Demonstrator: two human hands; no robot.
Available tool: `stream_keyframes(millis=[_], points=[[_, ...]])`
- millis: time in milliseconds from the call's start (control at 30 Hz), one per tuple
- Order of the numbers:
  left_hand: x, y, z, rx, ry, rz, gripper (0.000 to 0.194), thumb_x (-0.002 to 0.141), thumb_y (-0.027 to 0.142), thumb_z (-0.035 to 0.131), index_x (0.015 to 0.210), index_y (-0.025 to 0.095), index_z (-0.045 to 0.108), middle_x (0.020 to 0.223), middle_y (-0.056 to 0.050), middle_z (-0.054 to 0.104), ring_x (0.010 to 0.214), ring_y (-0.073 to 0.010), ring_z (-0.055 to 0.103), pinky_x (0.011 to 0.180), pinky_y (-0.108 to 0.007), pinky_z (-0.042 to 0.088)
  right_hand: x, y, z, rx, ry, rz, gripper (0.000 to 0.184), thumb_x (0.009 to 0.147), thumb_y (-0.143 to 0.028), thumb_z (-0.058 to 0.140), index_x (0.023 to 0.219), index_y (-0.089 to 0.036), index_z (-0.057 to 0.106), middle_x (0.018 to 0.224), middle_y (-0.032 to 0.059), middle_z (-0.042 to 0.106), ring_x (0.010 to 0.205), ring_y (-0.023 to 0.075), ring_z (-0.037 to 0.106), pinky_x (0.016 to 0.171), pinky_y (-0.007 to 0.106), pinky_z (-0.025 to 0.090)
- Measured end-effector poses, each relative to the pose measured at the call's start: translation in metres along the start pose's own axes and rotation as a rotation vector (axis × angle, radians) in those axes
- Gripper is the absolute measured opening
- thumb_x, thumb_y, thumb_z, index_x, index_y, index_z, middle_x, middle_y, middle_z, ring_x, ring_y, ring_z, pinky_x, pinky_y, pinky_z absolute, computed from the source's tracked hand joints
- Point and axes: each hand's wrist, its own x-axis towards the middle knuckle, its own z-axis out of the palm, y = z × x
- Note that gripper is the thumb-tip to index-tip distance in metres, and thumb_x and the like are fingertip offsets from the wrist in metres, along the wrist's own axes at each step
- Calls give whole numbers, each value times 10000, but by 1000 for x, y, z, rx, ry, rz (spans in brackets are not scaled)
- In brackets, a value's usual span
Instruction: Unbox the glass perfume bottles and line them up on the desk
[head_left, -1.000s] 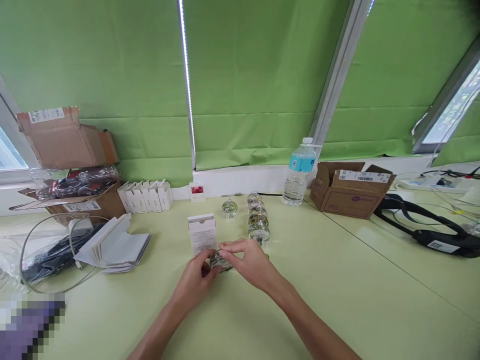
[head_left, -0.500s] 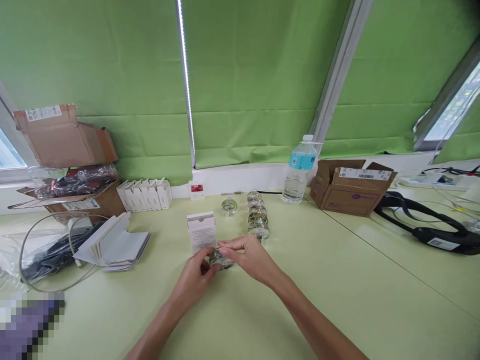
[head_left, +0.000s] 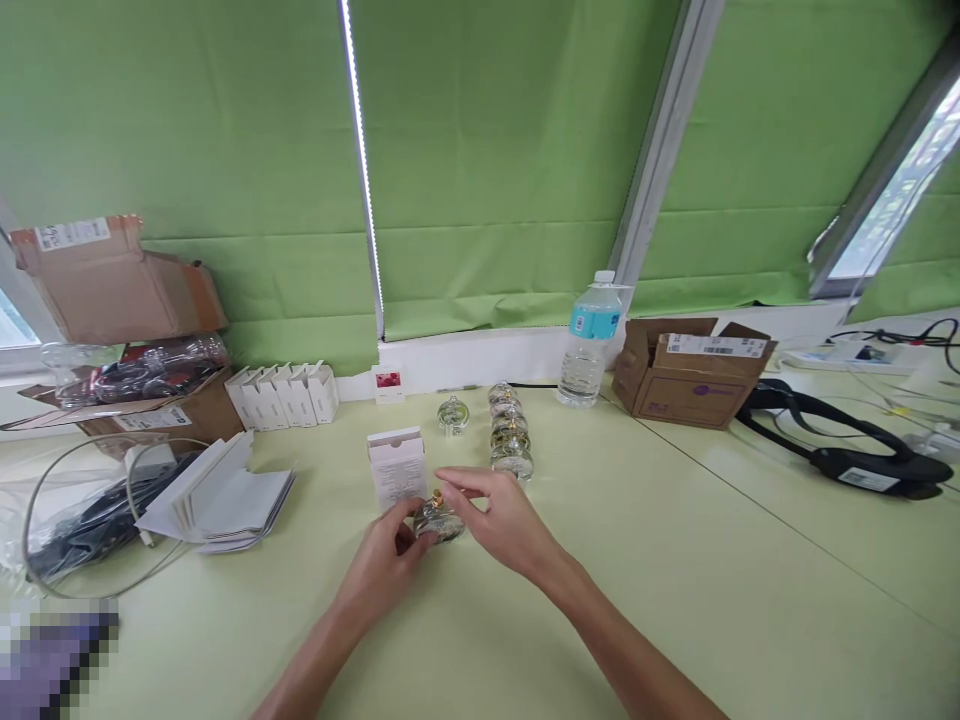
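A small round glass perfume bottle (head_left: 442, 523) with a gold neck stands on the table in front of me. My left hand (head_left: 381, 562) is closed around its left side, thumb in front. My right hand (head_left: 504, 520) is closed in a pinch at the gold neck; whatever lies between its fingertips is hidden. Just behind the bottle, a small white box (head_left: 396, 466) stands upright with its top open. Several similar glass bottles (head_left: 511, 442) form a row beyond my right hand, and another round bottle (head_left: 453, 414) stands alone behind the box.
Several white boxes (head_left: 285, 396) line up at the back left, near flattened white cartons (head_left: 225, 505) and cables. Brown cardboard boxes (head_left: 124, 290) are piled at far left. A water bottle (head_left: 589, 345), an open carton (head_left: 690, 375) and a black headset (head_left: 847, 440) are on the right.
My right fingers have shifted slightly off the bottle's top, and its gold neck now shows. My left hand keeps its hold. The whole view has shifted a little.
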Motion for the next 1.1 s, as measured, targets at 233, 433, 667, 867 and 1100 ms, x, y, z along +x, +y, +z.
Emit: stream_keyframes(millis=[233,433,667,867,1100], points=[[0,-6,1,-17,4,-16,351,847,412,507,1145,241,576,668,28,553,625,-155,493,597,-243,366,-2,13,-54,-491,71,116,382,936,-328,409,658,-203,640,580,-8,582,543,135,494,515,252,302],[2,-7,2,-33,-8,-35,392,831,449,535,1160,237,574,672,25,562,621,-160,494,595,-249,372,-17,47,-68,-738,-167,320,24,751,-190,613,732,-203,621,760,36,618,712,182,565,547,245,282],[0,-5,1,0,-4,-36,368,847,437,514,1160,250,565,679,26,559,626,-159,494,598,-250,365,-12,50,-50,-859,-201,287,189,699,-11,534,673,-192,582,672,29,583,601,168,541,514,261,250],[-1,-2,0,-12,-11,-22,357,848,415,505,1142,223,568,679,22,553,624,-158,498,597,-250,369,1,18,-35,-401,-34,-2,193,900,-223,500,889,-229,692,855,25,684,777,177,614,710,285,447],[0,-3,2,-17,11,15,332,836,359,513,1125,207,573,644,35,525,594,-144,478,579,-242,349,-1,2,6,-297,92,-202,215,933,-256,503,1099,-237,637,1048,51,678,934,198,619,824,324,487]])
